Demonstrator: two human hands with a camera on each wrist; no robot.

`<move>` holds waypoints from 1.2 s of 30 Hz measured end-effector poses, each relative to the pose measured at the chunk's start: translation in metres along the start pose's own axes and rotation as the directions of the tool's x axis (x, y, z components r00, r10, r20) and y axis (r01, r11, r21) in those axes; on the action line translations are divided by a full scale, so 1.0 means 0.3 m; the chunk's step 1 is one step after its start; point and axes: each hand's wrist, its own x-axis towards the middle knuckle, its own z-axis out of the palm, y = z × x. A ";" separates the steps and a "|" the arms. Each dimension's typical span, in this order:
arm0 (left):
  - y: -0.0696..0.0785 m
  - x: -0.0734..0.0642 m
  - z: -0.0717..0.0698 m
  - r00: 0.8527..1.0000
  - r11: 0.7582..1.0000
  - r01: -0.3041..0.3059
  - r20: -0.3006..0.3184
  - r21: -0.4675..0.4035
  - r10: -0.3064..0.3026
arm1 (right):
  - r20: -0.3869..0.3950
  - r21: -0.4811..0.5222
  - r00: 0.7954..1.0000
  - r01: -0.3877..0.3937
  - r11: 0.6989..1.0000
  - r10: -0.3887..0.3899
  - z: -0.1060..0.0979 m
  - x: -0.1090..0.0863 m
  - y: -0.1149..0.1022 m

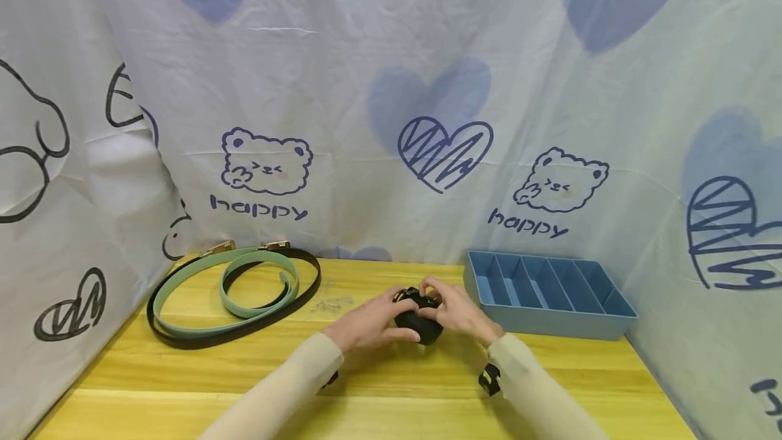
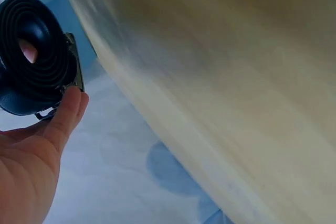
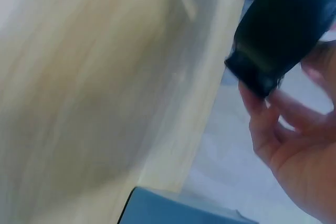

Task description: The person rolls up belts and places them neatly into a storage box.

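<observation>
A black belt [image 1: 421,326], wound into a tight coil, is held between both hands above the table's middle. In the left wrist view the layered coil [image 2: 50,85] shows its open centre and a metal buckle [image 2: 77,66] on one side. My left hand [image 1: 373,321] grips the coil from the left, fingers near the buckle. From the right, my right hand [image 1: 458,311] holds it with bent fingers. The right wrist view shows the right hand [image 3: 299,135] with its fingertips at the lower end of the black belt [image 3: 283,24].
Two more belts, one light green [image 1: 177,290] and one black [image 1: 244,331], lie looped at the left of the wooden table [image 1: 391,406]. A blue divided box [image 1: 556,321] stands at the back right. Printed cloth [image 1: 354,175] hangs behind and on both sides.
</observation>
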 end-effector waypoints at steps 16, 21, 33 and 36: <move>-0.014 -0.012 -0.006 1.000 0.996 0.026 0.011 -0.082 -0.025 | 0.249 -0.069 0.969 0.024 0.997 -0.006 -0.037 -0.020 -0.027; -0.023 -0.018 -0.013 1.000 0.996 -0.004 0.015 -0.087 0.005 | 0.342 -0.168 0.936 0.144 0.975 -0.079 -0.057 -0.027 -0.036; -0.041 -0.034 -0.048 1.000 0.958 0.028 0.016 -0.286 -0.024 | 0.193 -0.034 0.965 0.185 0.982 -0.176 -0.016 -0.072 -0.011; -0.043 -0.026 -0.049 0.999 0.959 -0.012 -0.032 -0.284 0.003 | 0.140 0.015 0.984 0.108 0.994 -0.109 -0.009 -0.083 -0.004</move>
